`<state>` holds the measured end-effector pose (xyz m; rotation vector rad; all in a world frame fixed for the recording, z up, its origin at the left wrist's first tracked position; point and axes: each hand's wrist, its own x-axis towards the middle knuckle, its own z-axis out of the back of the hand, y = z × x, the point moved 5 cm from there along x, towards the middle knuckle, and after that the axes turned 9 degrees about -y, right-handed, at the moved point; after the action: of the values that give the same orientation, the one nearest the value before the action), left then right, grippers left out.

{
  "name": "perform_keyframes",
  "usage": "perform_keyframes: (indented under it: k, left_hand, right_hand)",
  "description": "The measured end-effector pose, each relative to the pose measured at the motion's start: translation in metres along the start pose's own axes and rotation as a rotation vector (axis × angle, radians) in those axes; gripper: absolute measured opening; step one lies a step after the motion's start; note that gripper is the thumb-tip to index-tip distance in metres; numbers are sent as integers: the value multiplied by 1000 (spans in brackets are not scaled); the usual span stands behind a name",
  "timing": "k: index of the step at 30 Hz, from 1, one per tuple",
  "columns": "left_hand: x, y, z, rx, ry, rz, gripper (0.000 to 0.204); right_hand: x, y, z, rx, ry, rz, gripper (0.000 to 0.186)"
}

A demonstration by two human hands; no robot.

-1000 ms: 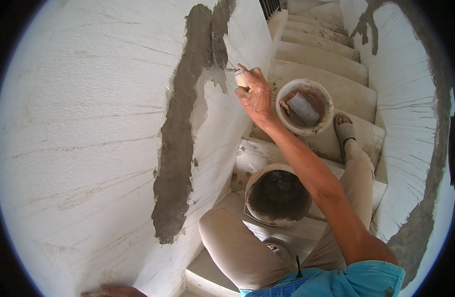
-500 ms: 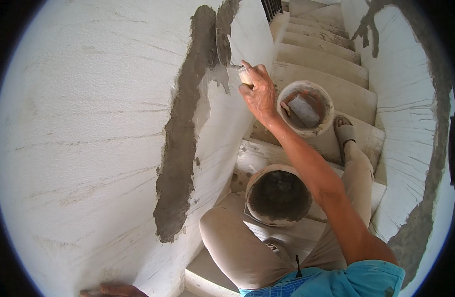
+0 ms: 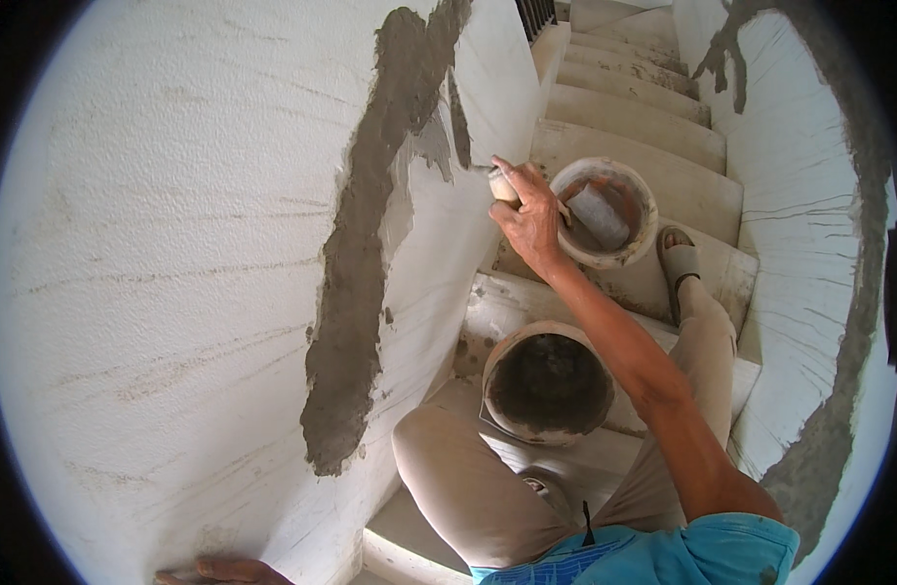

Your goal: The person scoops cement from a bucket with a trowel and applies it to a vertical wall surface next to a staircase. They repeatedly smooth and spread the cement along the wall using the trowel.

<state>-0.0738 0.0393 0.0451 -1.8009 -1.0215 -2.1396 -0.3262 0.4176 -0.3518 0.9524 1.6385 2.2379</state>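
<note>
My right hand (image 3: 531, 216) is closed around the pale handle of a plastering trowel (image 3: 458, 119). The trowel's narrow dark blade is seen nearly edge-on, beside the left wall; whether it touches the wall I cannot tell. Just left of it runs a long band of wet grey mortar (image 3: 349, 292) on the white wall (image 3: 175, 195), with a thinner smear by the blade. At the lower left edge my left hand (image 3: 229, 571) rests against the wall with fingers stretched out, holding nothing; only part of it shows.
A bucket (image 3: 494, 409) with dark grey mix stands between my legs. Higher up the stairs (image 3: 643, 146), another bucket (image 3: 648, 229) holds a grey block-like thing. My sandalled foot (image 3: 679, 258) is beside it. The right wall carries another mortar band (image 3: 863, 224).
My right hand has moved down and slightly right with the trowel. Its blade now looks narrower, and mortar shows smoothed where it was. My left hand stays in place.
</note>
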Motion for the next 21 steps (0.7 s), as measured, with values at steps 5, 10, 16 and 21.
perform_keyframes:
  k: [5, 10, 16, 21]
  left_hand:
    - [5, -6, 7, 3, 0, -43, 65]
    - [3, -9, 7, 19, 8, -60, 67]
    - [5, -5, 5, -15, 12, 23, 67]
    - [10, -19, 10, -76, -36, -107, 65]
  right_hand:
    - [3, 5, -15, -70, -84, 17, 56]
    - [5, 14, -37, -94, -70, -6, 59]
    - [-10, 17, -40, -196, -25, 66, 59]
    - [-43, 17, -9, -207, 110, 28, 62]
